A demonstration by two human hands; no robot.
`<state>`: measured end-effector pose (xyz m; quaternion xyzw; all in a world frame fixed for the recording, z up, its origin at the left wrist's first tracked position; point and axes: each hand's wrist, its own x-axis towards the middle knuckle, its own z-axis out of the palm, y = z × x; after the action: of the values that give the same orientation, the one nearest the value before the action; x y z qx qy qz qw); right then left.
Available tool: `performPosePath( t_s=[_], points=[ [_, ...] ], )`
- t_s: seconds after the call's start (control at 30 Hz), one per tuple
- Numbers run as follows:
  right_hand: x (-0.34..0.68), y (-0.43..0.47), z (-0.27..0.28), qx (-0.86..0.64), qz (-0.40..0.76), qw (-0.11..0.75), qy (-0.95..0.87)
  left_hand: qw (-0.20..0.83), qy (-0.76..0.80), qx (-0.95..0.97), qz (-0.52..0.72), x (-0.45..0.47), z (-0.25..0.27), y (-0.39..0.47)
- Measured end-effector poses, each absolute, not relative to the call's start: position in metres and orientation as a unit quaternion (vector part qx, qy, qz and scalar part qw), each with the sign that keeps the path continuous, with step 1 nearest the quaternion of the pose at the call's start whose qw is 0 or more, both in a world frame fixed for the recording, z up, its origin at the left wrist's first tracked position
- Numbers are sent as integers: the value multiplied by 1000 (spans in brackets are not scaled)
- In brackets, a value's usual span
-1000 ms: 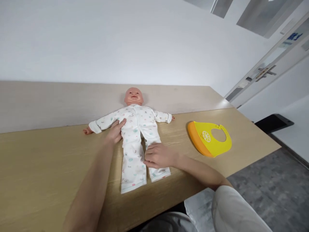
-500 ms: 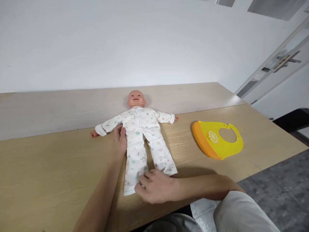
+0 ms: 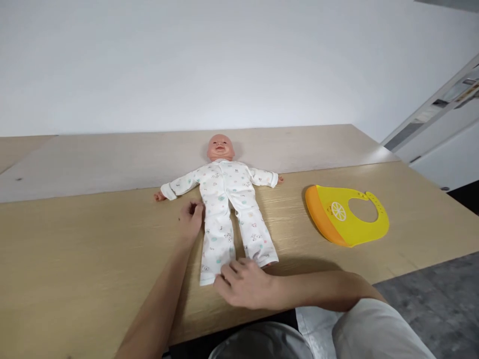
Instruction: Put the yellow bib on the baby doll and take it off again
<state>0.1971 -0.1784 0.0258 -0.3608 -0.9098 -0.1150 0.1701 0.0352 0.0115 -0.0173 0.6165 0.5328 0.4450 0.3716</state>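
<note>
A baby doll point(image 3: 220, 148) lies on its back, arms spread, dressed in white printed pajamas point(image 3: 234, 192). Beside its hip, on the left side of the view, is my left hand point(image 3: 191, 219). Its fingers are curled in and its edge touches the cloth; whether they pinch any of it is hidden. My right hand point(image 3: 247, 284) is over the lower end of the pajama legs. Its bent fingers close on the hem of the leg on the left, with the fingertips partly hidden. The doll's feet are mostly covered by the cloth.
A yellow silicone bib point(image 3: 359, 227) with an orange pocket lies to the right on the wooden table point(image 3: 93, 269). A white wall point(image 3: 187, 65) rises behind the table. A door point(image 3: 445, 129) stands at the far right, above a grey floor point(image 3: 437, 289).
My left hand has slid slightly down and off the doll's hip, its fingers more curled. My right hand stays at the leg hem. The whole view has shifted a little.
</note>
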Motion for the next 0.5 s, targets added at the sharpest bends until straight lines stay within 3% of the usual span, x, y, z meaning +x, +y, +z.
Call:
performPosePath(
  t_s=[0.17, 0.3, 0.5],
  points=[
    [200, -170, 26, -408, -180, 185, -876, 252, 445, 708, 486, 39, 8, -12],
    [202, -169, 21, -390, -187, 215, -876, 136, 356, 819, 430, 39, 16, -29],
    [199, -173, 17, -309, -171, 272, -895, 8, 387, 824, 413, 41, 13, -35]
  ],
)
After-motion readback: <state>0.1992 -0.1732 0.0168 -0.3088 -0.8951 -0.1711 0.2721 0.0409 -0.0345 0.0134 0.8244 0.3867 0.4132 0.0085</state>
